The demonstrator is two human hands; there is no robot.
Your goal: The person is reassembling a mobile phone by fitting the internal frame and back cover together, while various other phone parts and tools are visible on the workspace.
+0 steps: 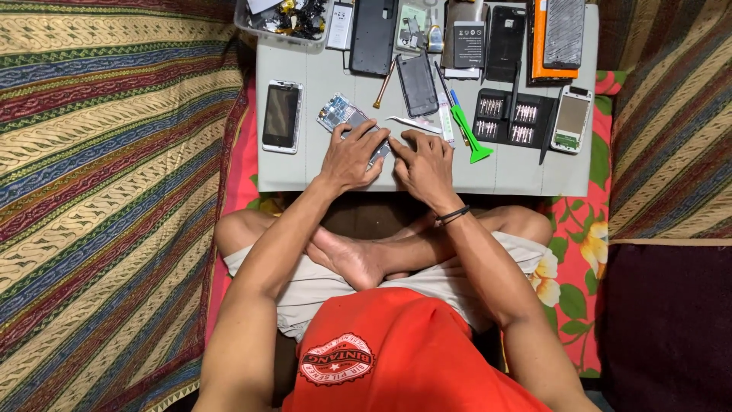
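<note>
Head view shows left hand (349,159) and right hand (423,164), fingers clamped on an opened phone (352,122), light, stiff, likely fragile, best gripped by its edges.

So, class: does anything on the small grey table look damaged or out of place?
Yes. The opened phone under the left hand and right hand has its innards bare, and the white phone at the right lies stripped too.
</note>
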